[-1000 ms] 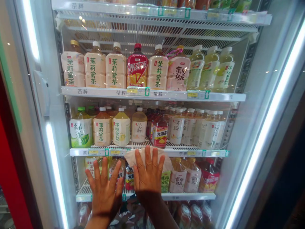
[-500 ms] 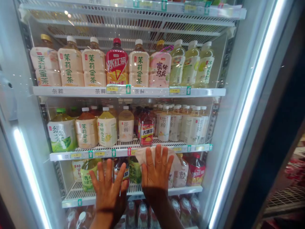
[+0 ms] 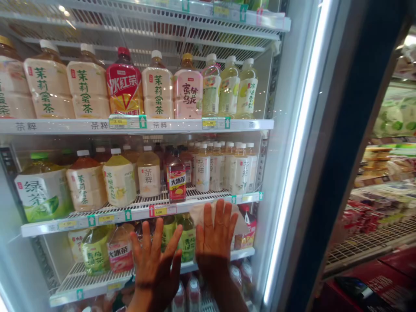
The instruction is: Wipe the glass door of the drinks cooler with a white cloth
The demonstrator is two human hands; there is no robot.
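My right hand [image 3: 215, 234] lies flat with its fingers stretched upward, pressing a pale cloth [image 3: 240, 223] against the clear glass in front of the shelves. The cloth spreads out behind the fingers and past both sides of the hand; part of it is hidden by the palm. To its left, my left hand [image 3: 156, 255] is open, fingers spread wide, with nothing in it. It appears to rest on the glass too, though contact cannot be made out for certain. Behind the hands stand the bottles of the lower shelf, among them a green tea bottle [image 3: 187, 238] seen between them.
Bottled drinks fill several white wire shelves, with a red bottle [image 3: 124, 82] above and a small dark red bottle [image 3: 176, 175] in the middle row. A bright light strip [image 3: 292, 160] runs down the right side. Beyond a dark frame [image 3: 344, 130] stands another stocked shelf [image 3: 357, 236].
My view has shifted to the right, so the shelves sit further left and more of the neighbouring shelf shows. Both hands have moved right along the glass, the cloth with the right one.
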